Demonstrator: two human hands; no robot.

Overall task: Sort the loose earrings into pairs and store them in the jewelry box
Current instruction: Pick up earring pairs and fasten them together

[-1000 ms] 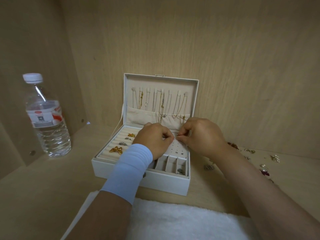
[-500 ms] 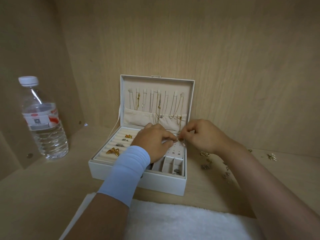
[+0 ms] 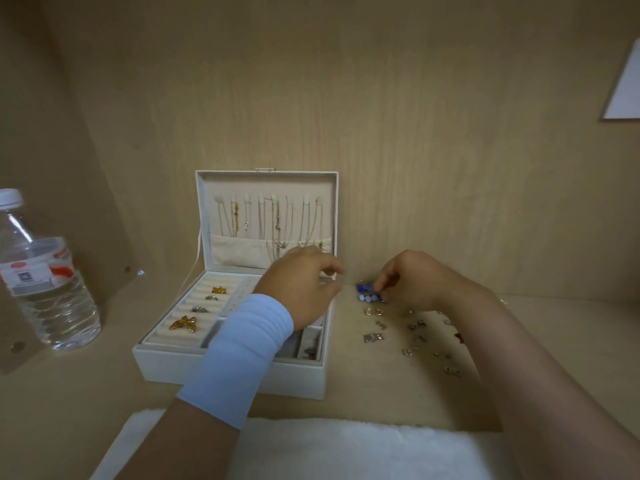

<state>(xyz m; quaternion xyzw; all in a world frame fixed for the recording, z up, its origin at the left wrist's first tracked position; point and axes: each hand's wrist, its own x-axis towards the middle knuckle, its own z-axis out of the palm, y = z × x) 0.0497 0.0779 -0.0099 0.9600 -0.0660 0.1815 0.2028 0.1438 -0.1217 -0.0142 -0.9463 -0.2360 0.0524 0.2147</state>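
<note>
The right hand (image 3: 412,282) pinches the blue earrings (image 3: 367,293) in its grip, right of the jewelry box (image 3: 225,372) (left hand (image 3: 301,289) slack above it).

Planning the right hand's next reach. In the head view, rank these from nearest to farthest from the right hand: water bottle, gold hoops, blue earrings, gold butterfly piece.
1. Blue earrings, at the right hand's fingertips, beside the jewelry box.
2. Gold hoops, on the shelf just below them.
3. Gold butterfly piece, in the box's left ring rolls.
4. Water bottle, far left.
</note>
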